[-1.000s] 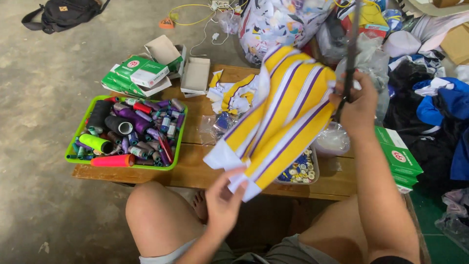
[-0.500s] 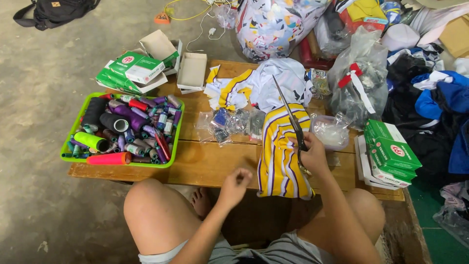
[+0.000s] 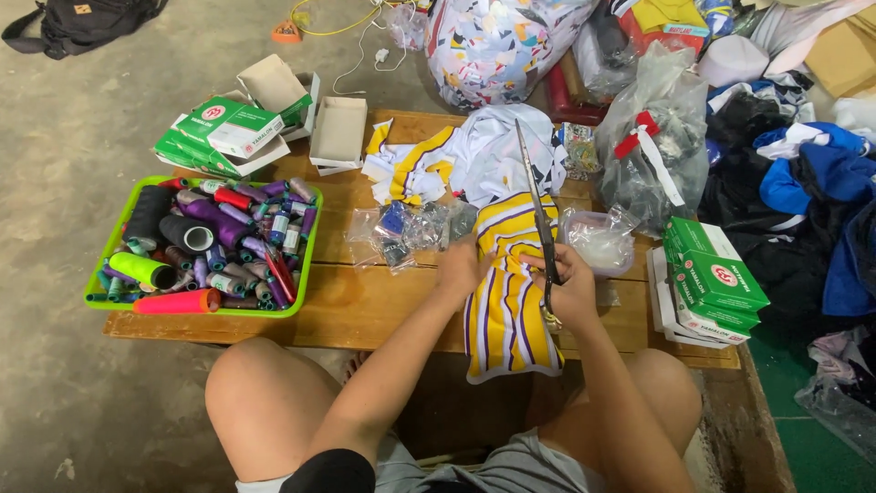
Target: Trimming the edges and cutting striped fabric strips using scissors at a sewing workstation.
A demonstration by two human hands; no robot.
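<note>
Our right hand [image 3: 573, 290] grips long scissors [image 3: 538, 219], blades up and closed; our left hand [image 3: 459, 267] pinches the yellow-and-purple striped cloth [image 3: 507, 301] on the bench [image 3: 365, 306] edge — no cut visible yet, we judge trimming remains.

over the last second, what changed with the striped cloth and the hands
The yellow striped cloth came down from being held up high and now lies over the table edge. The right hand dropped with it, still gripping the scissors, blades pointing away. The left hand moved up from the lap onto the cloth. The green tray of thread spools stayed put.
</note>
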